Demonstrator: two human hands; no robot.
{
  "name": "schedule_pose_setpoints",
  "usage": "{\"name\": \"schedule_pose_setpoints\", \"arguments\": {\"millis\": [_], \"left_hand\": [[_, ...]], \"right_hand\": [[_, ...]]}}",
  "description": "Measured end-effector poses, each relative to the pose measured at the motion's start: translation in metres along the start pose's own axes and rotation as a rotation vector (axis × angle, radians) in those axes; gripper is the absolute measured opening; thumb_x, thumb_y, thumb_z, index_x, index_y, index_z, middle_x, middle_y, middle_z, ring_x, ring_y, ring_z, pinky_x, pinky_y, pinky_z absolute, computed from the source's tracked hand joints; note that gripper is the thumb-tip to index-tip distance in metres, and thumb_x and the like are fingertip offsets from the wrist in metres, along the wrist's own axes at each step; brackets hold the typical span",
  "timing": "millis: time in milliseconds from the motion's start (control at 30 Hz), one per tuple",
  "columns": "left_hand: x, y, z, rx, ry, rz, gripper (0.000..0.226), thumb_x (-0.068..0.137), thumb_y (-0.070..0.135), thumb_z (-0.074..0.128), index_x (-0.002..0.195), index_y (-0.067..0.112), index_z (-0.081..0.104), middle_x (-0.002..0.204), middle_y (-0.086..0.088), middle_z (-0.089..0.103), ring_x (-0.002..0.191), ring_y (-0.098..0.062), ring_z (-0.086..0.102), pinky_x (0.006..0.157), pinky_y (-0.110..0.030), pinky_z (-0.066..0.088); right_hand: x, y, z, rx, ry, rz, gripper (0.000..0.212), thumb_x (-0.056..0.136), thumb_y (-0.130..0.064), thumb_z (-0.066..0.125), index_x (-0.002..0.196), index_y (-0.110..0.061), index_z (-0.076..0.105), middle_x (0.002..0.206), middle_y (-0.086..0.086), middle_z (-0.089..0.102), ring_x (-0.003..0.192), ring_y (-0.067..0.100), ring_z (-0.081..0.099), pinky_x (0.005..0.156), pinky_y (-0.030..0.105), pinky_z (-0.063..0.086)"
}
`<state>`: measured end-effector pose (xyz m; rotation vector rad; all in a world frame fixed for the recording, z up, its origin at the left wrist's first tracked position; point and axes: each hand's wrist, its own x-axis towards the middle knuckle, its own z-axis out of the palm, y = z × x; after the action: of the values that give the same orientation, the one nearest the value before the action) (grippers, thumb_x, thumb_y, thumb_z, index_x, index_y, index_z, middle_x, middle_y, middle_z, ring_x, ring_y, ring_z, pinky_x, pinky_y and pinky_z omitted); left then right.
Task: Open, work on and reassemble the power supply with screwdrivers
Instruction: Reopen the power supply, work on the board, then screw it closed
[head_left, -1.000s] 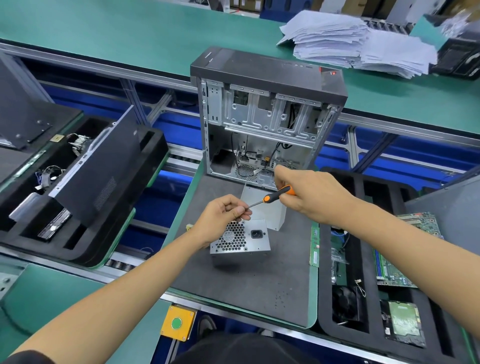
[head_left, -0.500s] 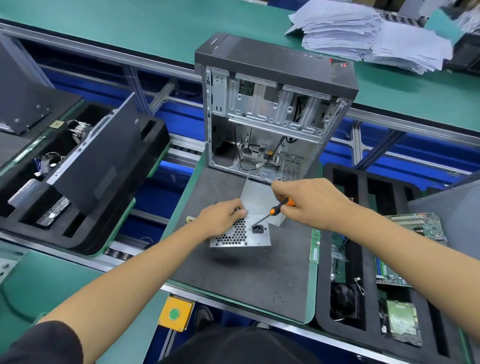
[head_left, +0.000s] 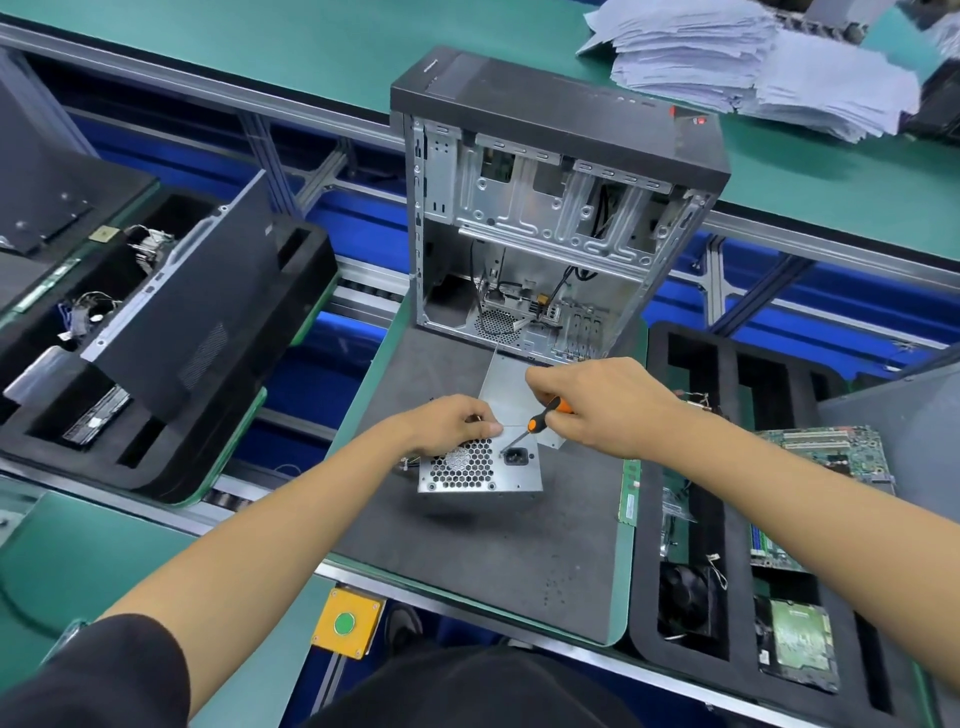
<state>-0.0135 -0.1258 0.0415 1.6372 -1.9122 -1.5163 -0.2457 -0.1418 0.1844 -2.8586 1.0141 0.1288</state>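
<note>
A silver power supply (head_left: 480, 470) with a honeycomb fan grille and a black socket sits on the dark grey mat (head_left: 498, 561). My left hand (head_left: 449, 423) grips its top left edge with curled fingers. My right hand (head_left: 597, 402) holds an orange-handled screwdriver (head_left: 540, 418); its tip rests on the rear face just above the socket. A flat silver cover plate (head_left: 511, 389) lies behind the power supply, partly hidden by my right hand.
An open computer case (head_left: 556, 208) stands upright at the mat's far edge. Black foam trays hold a side panel (head_left: 182, 322) on the left and a motherboard (head_left: 826, 457), fan and hard drive (head_left: 800, 644) on the right. Paper stacks (head_left: 753, 62) lie far right. A yellow button box (head_left: 345, 623) hangs below the bench.
My left hand dropped from the screwdriver tip onto the power supply's top edge. My right hand lowered the screwdriver until its tip met the rear face by the socket.
</note>
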Motion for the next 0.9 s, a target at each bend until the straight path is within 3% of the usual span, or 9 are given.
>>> {"name": "schedule_pose_setpoints", "arguments": {"millis": [133, 400, 633, 800, 867, 900], "left_hand": [[-0.001, 0.0, 0.0, -0.018, 0.004, -0.011, 0.019, 0.101, 0.046, 0.06, 0.09, 0.032, 0.066, 0.065, 0.027, 0.058, 0.06, 0.007, 0.05, 0.067, -0.026, 0.039], [-0.002, 0.001, 0.0, -0.017, 0.005, -0.001, 0.019, 0.102, 0.045, 0.06, 0.088, 0.033, 0.064, 0.062, 0.028, 0.055, 0.058, 0.006, 0.049, 0.065, -0.028, 0.038], [-0.003, 0.001, 0.0, -0.032, -0.002, 0.009, 0.02, 0.101, 0.046, 0.059, 0.094, 0.028, 0.066, 0.076, 0.011, 0.052, 0.067, -0.008, 0.045, 0.067, -0.03, 0.039], [-0.004, 0.005, -0.001, -0.079, -0.04, -0.018, 0.02, 0.102, 0.048, 0.059, 0.098, 0.03, 0.065, 0.077, 0.013, 0.053, 0.064, -0.002, 0.046, 0.065, -0.026, 0.039], [-0.008, 0.006, -0.006, -0.108, -0.112, -0.008, 0.012, 0.1, 0.051, 0.061, 0.105, 0.039, 0.062, 0.091, 0.009, 0.06, 0.076, -0.005, 0.054, 0.069, -0.023, 0.045], [-0.01, 0.006, -0.01, -0.098, -0.161, 0.01, 0.015, 0.098, 0.052, 0.063, 0.11, 0.046, 0.058, 0.102, 0.005, 0.062, 0.091, -0.009, 0.059, 0.08, -0.024, 0.049]], "right_hand": [[0.003, -0.002, 0.001, 0.009, -0.006, 0.004, 0.01, 0.081, -0.033, 0.043, 0.08, -0.028, 0.035, 0.06, -0.008, 0.046, 0.049, 0.006, 0.038, 0.047, 0.029, 0.02], [0.007, -0.006, -0.002, -0.008, -0.026, -0.013, 0.01, 0.082, -0.032, 0.047, 0.08, -0.027, 0.038, 0.055, -0.008, 0.042, 0.048, 0.005, 0.036, 0.047, 0.029, 0.019], [0.014, -0.006, -0.004, -0.018, -0.05, -0.006, 0.012, 0.085, -0.035, 0.05, 0.083, -0.027, 0.042, 0.054, -0.008, 0.042, 0.049, 0.006, 0.038, 0.048, 0.03, 0.019], [0.022, -0.01, -0.003, -0.066, -0.05, 0.001, 0.02, 0.09, -0.04, 0.052, 0.083, -0.026, 0.04, 0.054, -0.005, 0.043, 0.049, 0.011, 0.039, 0.047, 0.031, 0.019], [0.023, -0.011, -0.003, -0.08, -0.041, -0.009, 0.02, 0.091, -0.041, 0.049, 0.083, -0.027, 0.036, 0.054, -0.004, 0.044, 0.048, 0.012, 0.04, 0.047, 0.031, 0.02], [0.023, -0.011, -0.004, -0.073, -0.036, -0.013, 0.019, 0.091, -0.041, 0.046, 0.082, -0.028, 0.036, 0.055, -0.005, 0.044, 0.048, 0.012, 0.041, 0.047, 0.03, 0.021]]}}
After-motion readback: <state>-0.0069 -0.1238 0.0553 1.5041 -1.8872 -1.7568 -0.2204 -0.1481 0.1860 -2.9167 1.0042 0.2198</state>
